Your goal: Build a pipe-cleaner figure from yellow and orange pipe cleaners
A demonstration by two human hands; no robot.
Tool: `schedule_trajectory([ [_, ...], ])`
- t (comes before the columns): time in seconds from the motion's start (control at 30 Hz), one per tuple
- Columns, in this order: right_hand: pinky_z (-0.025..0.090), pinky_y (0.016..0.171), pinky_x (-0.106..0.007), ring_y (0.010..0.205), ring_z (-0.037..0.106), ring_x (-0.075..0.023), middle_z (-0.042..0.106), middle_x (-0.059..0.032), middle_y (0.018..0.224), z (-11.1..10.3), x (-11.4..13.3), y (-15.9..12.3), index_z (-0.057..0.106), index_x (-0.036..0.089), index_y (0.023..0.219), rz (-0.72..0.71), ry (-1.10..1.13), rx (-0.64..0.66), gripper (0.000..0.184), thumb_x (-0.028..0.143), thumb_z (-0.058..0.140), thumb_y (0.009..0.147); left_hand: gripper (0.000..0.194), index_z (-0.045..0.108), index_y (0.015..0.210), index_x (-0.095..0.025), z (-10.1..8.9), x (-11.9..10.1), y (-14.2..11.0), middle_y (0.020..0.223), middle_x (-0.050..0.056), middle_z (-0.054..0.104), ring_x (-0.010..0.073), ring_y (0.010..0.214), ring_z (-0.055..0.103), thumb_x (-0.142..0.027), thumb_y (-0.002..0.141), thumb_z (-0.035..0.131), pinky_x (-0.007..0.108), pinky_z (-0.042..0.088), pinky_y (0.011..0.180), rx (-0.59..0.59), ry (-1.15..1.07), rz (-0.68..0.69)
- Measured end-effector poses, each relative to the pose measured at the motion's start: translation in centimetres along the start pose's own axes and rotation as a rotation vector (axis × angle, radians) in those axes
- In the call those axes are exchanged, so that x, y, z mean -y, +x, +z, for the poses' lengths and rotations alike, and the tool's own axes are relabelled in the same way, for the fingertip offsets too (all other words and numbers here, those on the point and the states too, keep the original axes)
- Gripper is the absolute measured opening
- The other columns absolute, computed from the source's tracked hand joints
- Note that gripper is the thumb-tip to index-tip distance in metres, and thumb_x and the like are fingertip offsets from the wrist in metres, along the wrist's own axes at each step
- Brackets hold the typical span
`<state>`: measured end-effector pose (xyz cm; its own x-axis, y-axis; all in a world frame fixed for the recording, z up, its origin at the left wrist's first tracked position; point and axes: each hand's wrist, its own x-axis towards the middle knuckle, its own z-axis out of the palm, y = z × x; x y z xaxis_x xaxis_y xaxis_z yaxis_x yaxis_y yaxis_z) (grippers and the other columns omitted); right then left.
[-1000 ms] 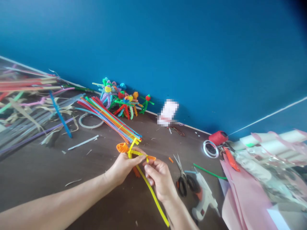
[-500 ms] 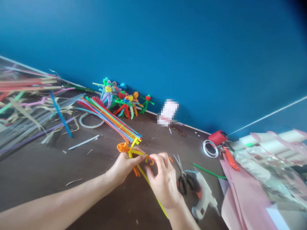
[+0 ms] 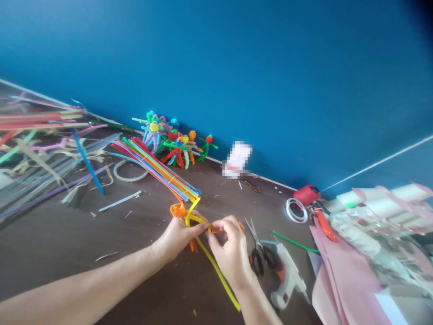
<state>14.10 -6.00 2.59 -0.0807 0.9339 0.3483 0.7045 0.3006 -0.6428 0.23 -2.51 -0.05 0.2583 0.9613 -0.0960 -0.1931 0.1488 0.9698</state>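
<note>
Head view. Left hand point(image 3: 177, 237) closed around the pipe-cleaner figure point(image 3: 186, 217), fingers curled, thumb lying along the yellow stem. Right hand point(image 3: 230, 249) pinches the same figure at its orange-and-yellow join, thumb and forefinger nearly meeting, other fingers curled. Figure sits between both hands, above the table point(image 3: 67, 239): orange coil at 10 o'clock from the left hand, long yellow strand running to 5 o'clock, short orange ends hanging below.

Pipe-cleaner bundle point(image 3: 155, 169) lies at 11 o'clock, its tips just beyond the figure. Finished figures point(image 3: 174, 146) lean against the blue wall point(image 3: 237, 67) at 12 o'clock. Scissors point(image 3: 260, 255) lie at 3 o'clock, just beside the right hand; glue gun point(image 3: 287, 280) beyond them, near 4 o'clock. Pink paper point(image 3: 341, 280) farther out, same direction.
</note>
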Motion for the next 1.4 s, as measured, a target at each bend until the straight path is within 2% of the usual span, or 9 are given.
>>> schedule_trajectory([
  [0.23,0.035,0.052,-0.020,0.055,0.043,-0.0090,0.049,0.0025,0.061,-0.4,-0.8,0.6,0.057,0.015,0.067,0.327,0.426,0.169,0.011,0.025,0.060,0.071,0.011,0.062,0.066,-0.016,-0.1,-0.7,-0.3,0.061,0.001,0.060,0.0141,0.060,0.054,-0.027,0.066,0.062,0.023,0.045,0.058,0.011,0.170,0.065],
  [0.43,0.016,0.039,-0.018,0.039,0.024,-0.0033,0.032,0.0092,0.043,-0.3,-1.8,0.6,0.048,0.015,0.056,0.680,0.932,0.314,0.024,0.032,0.064,0.066,0.009,0.064,0.066,-0.018,-0.3,-1.1,-0.3,0.066,0.001,0.060,0.0149,0.065,0.055,-0.026,0.067,0.061,0.025,0.045,0.065,0.127,0.251,0.151],
  [0.6,0.012,0.035,-0.017,0.035,0.020,-0.0024,0.030,0.0103,0.042,0.1,-2.0,0.7,0.041,0.017,0.055,0.840,1.179,0.472,0.026,0.030,0.064,0.061,0.010,0.063,0.069,-0.017,-0.4,-1.1,-0.4,0.068,0.002,0.060,0.0149,0.068,0.056,-0.027,0.069,0.060,0.025,0.045,0.065,0.223,0.210,0.150],
  [0.7,0.020,0.036,-0.017,0.037,0.025,-0.0040,0.034,0.0084,0.049,0.2,-1.6,0.4,0.048,0.017,0.066,0.701,0.987,0.309,0.020,0.034,0.058,0.069,0.012,0.062,0.069,-0.016,-0.3,-0.8,-0.2,0.066,0.001,0.061,0.0149,0.065,0.055,-0.027,0.066,0.063,0.024,0.044,0.062,0.097,0.128,0.041],
  [0.77,0.032,0.043,-0.019,0.046,0.036,-0.0065,0.043,0.0043,0.061,0.0,-1.2,0.1,0.052,0.017,0.081,0.442,0.690,0.063,0.017,0.032,0.055,0.074,0.015,0.061,0.069,-0.014,-0.3,-0.5,0.0,0.066,0.002,0.061,0.0151,0.064,0.055,-0.028,0.065,0.064,0.024,0.044,0.060,0.003,0.078,-0.020],
  [0.83,0.041,0.056,-0.024,0.060,0.045,-0.0099,0.048,-0.0006,0.076,-0.3,-0.7,-0.1,0.053,0.019,0.089,0.137,0.364,-0.096,0.015,0.025,0.055,0.075,0.015,0.062,0.069,-0.013,-0.3,-0.3,0.1,0.067,0.003,0.062,0.0151,0.065,0.055,-0.027,0.065,0.065,0.024,0.044,0.061,-0.037,0.043,-0.027],
  [0.93,0.043,0.069,-0.028,0.074,0.050,-0.0141,0.048,-0.0037,0.082,-0.6,-0.2,-0.3,0.056,0.019,0.085,-0.160,0.006,-0.102,0.009,0.017,0.052,0.077,0.014,0.062,0.069,-0.013,-0.3,-0.1,0.3,0.066,0.003,0.061,0.0146,0.064,0.055,-0.026,0.065,0.065,0.024,0.044,0.061,-0.044,0.007,-0.006],
  [1.1,0.043,0.070,-0.031,0.076,0.051,-0.0167,0.051,-0.0049,0.080,-0.2,-0.2,0.0,0.058,0.019,0.086,-0.233,-0.261,-0.085,0.011,0.015,0.049,0.080,0.014,0.062,0.069,-0.013,-0.3,-0.2,0.2,0.066,0.002,0.063,0.0145,0.063,0.055,-0.027,0.066,0.065,0.024,0.044,0.062,-0.005,-0.056,-0.011],
  [1.4,0.042,0.069,-0.032,0.074,0.052,-0.0168,0.054,-0.0051,0.076,0.2,0.0,-0.1,0.057,0.017,0.084,-0.213,-0.314,-0.127,0.011,0.013,0.047,0.081,0.016,0.062,0.070,-0.013,-0.1,-0.7,0.0,0.067,0.003,0.062,0.0153,0.066,0.055,-0.029,0.066,0.065,0.025,0.043,0.065,-0.005,-0.011,-0.018],
])
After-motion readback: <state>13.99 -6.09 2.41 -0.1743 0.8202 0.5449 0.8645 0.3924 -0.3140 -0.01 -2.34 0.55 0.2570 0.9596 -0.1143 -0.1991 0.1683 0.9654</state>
